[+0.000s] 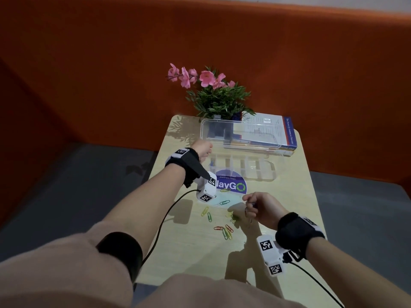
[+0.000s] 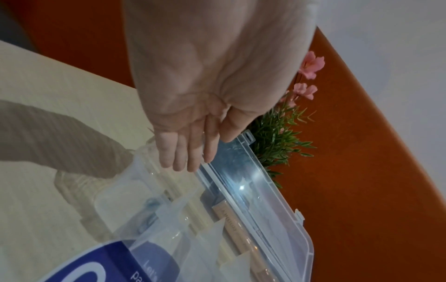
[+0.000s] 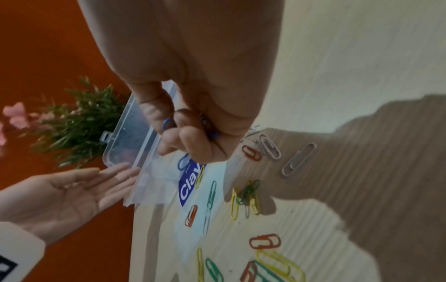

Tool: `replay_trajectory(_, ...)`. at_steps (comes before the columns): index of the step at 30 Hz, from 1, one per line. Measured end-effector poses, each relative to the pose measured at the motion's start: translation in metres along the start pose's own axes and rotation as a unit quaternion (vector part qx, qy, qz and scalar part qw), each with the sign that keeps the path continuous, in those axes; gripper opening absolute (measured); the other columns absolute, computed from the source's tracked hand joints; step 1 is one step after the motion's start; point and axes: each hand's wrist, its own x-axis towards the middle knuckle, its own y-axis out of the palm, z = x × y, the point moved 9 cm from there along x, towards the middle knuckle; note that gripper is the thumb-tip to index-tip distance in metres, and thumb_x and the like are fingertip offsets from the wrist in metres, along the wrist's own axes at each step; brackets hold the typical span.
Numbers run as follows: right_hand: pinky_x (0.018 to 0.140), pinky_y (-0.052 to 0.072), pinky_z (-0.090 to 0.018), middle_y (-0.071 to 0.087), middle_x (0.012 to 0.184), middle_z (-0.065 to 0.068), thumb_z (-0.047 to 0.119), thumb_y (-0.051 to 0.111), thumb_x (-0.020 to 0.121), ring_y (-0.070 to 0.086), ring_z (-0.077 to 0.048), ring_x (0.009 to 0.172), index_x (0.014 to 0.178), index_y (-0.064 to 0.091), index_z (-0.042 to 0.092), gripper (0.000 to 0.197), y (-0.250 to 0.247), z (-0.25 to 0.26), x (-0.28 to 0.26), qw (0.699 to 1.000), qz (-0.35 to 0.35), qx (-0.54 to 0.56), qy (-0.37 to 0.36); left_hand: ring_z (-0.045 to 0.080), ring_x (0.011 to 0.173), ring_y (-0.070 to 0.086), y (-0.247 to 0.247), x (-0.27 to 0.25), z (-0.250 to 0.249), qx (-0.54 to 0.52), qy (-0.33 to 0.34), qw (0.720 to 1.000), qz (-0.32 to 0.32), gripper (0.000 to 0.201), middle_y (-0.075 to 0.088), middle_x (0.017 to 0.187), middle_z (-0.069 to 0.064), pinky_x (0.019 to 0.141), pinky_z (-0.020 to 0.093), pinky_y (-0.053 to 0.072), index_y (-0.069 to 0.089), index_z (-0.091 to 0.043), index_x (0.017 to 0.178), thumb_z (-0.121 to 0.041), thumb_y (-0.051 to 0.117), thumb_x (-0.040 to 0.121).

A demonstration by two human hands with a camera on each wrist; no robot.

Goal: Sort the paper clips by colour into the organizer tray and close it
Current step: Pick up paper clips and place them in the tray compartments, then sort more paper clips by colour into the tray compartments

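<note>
My right hand (image 3: pixel 193 133) pinched blue paper clips (image 3: pixel 167 122) above the desk (image 1: pixel 278 207); my left hand (image 2: pixel 193 133), fingers straight, steadied the open organizer tray (image 1: pixel 244 167). I judged it best to drop them squarely into one compartment, clear of dividers.

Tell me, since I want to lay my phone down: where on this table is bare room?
The table looks bare at the near edge, between the paper clips and the person's lap, and along the left edge by the left hand. The middle and far end are crowded: clips, organizer tray, book, plant.
</note>
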Motion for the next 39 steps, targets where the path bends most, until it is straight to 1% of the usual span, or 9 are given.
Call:
replay_trajectory(3, 0.042, 0.027, -0.022, 0.037, 0.050, -0.001, -0.006, 0.026, 0.078, 0.028, -0.012, 0.040, 0.069, 0.046, 0.007, 0.026, 0.014, 0.020, 0.008, 0.998, 0.002, -0.057, -0.012, 0.018, 0.081, 0.052, -0.019, -0.015, -0.002, -0.024, 0.056, 0.997, -0.036, 0.016, 0.054, 0.090, 0.005, 0.070, 0.024, 0.042, 0.058, -0.010, 0.099, -0.015, 0.042, 0.099)
replay_trajectory(5, 0.047, 0.029, -0.023, 0.037, 0.058, -0.002, -0.008, 0.026, 0.082, 0.029, -0.013, 0.048, 0.068, 0.045, 0.007, 0.028, 0.029, 0.045, 0.014, 0.996, 0.008, -0.086, -0.036, 0.021, 0.102, 0.056, -0.033, -0.028, 0.005, -0.018, 0.093, 0.994, -0.054, 0.028, 0.058, 0.108, 0.007, 0.090, 0.029, 0.046, 0.057, -0.008, 0.121, -0.018, 0.041, 0.100)
replay_trajectory(7, 0.050, 0.027, -0.023, 0.034, 0.062, -0.004, -0.006, 0.031, 0.089, 0.029, -0.013, 0.053, 0.071, 0.047, 0.006, 0.027, 0.048, 0.075, 0.021, 0.992, 0.006, -0.113, -0.062, 0.021, 0.106, 0.059, -0.048, -0.043, 0.022, -0.012, 0.100, 0.992, -0.070, 0.029, 0.061, 0.112, 0.007, 0.098, 0.034, 0.047, 0.057, -0.009, 0.121, -0.018, 0.038, 0.101)
replay_trajectory(13, 0.051, 0.027, -0.024, 0.040, 0.063, -0.007, -0.002, 0.032, 0.095, 0.034, -0.015, 0.054, 0.074, 0.049, 0.007, 0.028, 0.099, 0.132, 0.056, 0.968, -0.029, -0.232, -0.087, 0.021, 0.086, 0.059, -0.074, -0.059, 0.092, 0.005, 0.075, 0.992, -0.098, 0.023, 0.063, 0.096, 0.010, 0.072, 0.029, 0.046, 0.061, -0.009, 0.099, -0.016, 0.039, 0.101)
replay_trajectory(16, 0.059, 0.045, -0.029, 0.051, 0.073, -0.014, 0.000, 0.034, 0.095, 0.048, -0.019, 0.061, 0.084, 0.053, 0.004, 0.022, 0.114, 0.136, 0.069, 0.967, -0.033, -0.239, -0.087, 0.019, 0.075, 0.058, -0.078, -0.058, 0.117, -0.007, 0.069, 0.993, -0.097, 0.026, 0.062, 0.088, 0.011, 0.073, 0.033, 0.045, 0.060, -0.013, 0.085, -0.012, 0.040, 0.101)
replay_trajectory(21, 0.098, 0.047, -0.037, 0.053, 0.133, -0.022, 0.015, 0.051, 0.091, 0.055, -0.036, 0.119, 0.126, 0.054, -0.004, 0.040, 0.114, 0.137, 0.096, 0.930, -0.029, -0.354, -0.093, 0.018, 0.067, 0.054, -0.074, -0.055, 0.127, -0.019, 0.068, 0.993, -0.091, 0.025, 0.059, 0.079, 0.010, 0.064, 0.027, 0.043, 0.060, -0.009, 0.085, -0.010, 0.040, 0.100)
replay_trajectory(25, 0.079, 0.048, -0.038, 0.053, 0.112, -0.015, 0.001, 0.035, 0.093, 0.056, -0.029, 0.097, 0.128, 0.052, 0.001, 0.039, 0.115, 0.144, 0.060, 0.934, -0.037, -0.331, -0.127, 0.018, 0.069, 0.053, -0.057, -0.050, 0.115, 0.002, 0.075, 0.995, -0.064, 0.024, 0.059, 0.078, 0.008, 0.066, 0.029, 0.044, 0.062, -0.012, 0.084, -0.008, 0.043, 0.099)
replay_trajectory(31, 0.065, 0.053, -0.029, 0.058, 0.078, -0.007, -0.003, 0.038, 0.090, 0.058, -0.018, 0.068, 0.089, 0.059, 0.009, 0.024, 0.073, 0.114, 0.024, 0.939, -0.012, -0.311, -0.150, 0.022, 0.070, 0.057, -0.016, -0.048, 0.100, 0.124, 0.093, 0.987, -0.039, 0.012, 0.060, 0.077, 0.005, 0.064, 0.032, 0.046, 0.067, -0.013, 0.088, -0.007, 0.057, 0.086)
replay_trajectory(39, 0.064, 0.041, -0.027, 0.058, 0.074, -0.004, 0.006, 0.053, 0.083, 0.055, -0.024, 0.069, 0.077, 0.059, 0.018, 0.015, -0.011, 0.043, 0.002, 0.848, -0.143, -0.490, -0.143, 0.022, 0.100, 0.064, 0.029, -0.052, 0.078, 0.385, 0.169, 0.907, -0.023, 0.020, 0.064, 0.108, 0.004, 0.086, 0.032, 0.051, 0.066, -0.014, 0.099, -0.009, 0.057, 0.083)
